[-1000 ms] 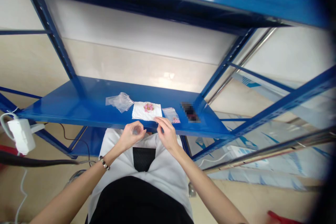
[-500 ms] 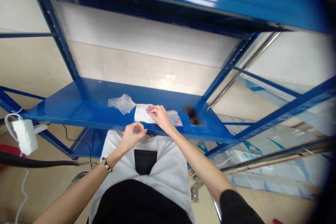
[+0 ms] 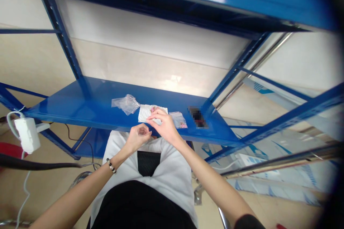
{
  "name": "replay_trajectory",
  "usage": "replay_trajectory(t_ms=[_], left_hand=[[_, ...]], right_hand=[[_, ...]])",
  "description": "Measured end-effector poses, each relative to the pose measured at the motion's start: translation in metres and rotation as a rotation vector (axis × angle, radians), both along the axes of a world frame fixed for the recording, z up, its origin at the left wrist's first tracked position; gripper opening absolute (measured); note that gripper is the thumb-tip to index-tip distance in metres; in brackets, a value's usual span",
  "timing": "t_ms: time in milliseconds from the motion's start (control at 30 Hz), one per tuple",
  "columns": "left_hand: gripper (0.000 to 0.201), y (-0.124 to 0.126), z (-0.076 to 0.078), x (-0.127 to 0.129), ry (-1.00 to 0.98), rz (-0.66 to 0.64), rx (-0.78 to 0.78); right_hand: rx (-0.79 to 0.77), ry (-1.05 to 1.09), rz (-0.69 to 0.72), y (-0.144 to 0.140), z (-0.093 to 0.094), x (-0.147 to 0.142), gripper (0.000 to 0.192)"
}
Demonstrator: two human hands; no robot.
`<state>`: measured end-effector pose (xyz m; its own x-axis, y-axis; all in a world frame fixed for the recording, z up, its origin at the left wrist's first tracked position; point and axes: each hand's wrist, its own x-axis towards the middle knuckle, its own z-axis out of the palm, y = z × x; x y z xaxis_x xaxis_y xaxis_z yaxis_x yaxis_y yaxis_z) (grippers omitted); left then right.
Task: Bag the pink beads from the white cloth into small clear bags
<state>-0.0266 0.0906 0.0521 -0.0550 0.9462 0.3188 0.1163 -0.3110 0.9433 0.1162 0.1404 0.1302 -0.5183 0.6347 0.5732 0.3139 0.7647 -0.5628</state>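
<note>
My left hand is curled at the shelf's front edge around a clear plastic bag, its round mouth facing up. My right hand is held just above and to the right of it, over the white sheet, with thumb and fingertips pinched together. Whatever is between those fingertips is too small to make out. A small heap of pink beads lies on the white sheet, partly covered by my right hand. Right of that hand rests a clear bag with pink pieces.
Clear empty-looking bags lie left of the white sheet on the blue shelf. A blurred dark object is at the right. Blue uprights frame the shelf, and a white power strip hangs at its left end.
My right hand has drawn back from the pink beads toward my left hand and the near edge. The left hand stays almost in place. The view has shifted slightly.
</note>
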Motion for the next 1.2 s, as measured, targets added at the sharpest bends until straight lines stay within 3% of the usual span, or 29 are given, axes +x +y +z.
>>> replay_trajectory(t_ms=[133,233,367,633,933,1100,1200], left_hand=[[0.011,-0.001,-0.006,0.001,-0.061,-0.049,0.006],[0.009,-0.005,-0.004,0.003,-0.066,-0.058,-0.010],[0.016,-0.007,0.000,0.005,-0.023,-0.054,-0.026],[0.018,-0.004,-0.001,0.004,0.016,-0.041,-0.055],[0.017,0.001,-0.002,0.002,0.010,-0.035,-0.012],[0.017,0.000,-0.001,0.001,0.017,-0.015,-0.015],[0.017,-0.001,0.001,0.001,0.020,-0.014,-0.016]], right_hand=[[-0.009,-0.098,0.086,-0.028,-0.006,0.002,0.009],[-0.030,-0.030,0.030,-0.022,-0.019,0.008,0.014],[-0.012,0.054,-0.115,0.013,-0.028,0.019,0.014],[0.029,-0.138,-0.380,0.082,-0.047,0.037,0.012],[0.131,-0.400,-0.310,0.094,-0.053,0.030,0.009],[0.143,-0.368,-0.301,0.098,-0.054,0.029,0.010],[0.135,-0.302,-0.278,0.087,-0.042,0.026,0.011]])
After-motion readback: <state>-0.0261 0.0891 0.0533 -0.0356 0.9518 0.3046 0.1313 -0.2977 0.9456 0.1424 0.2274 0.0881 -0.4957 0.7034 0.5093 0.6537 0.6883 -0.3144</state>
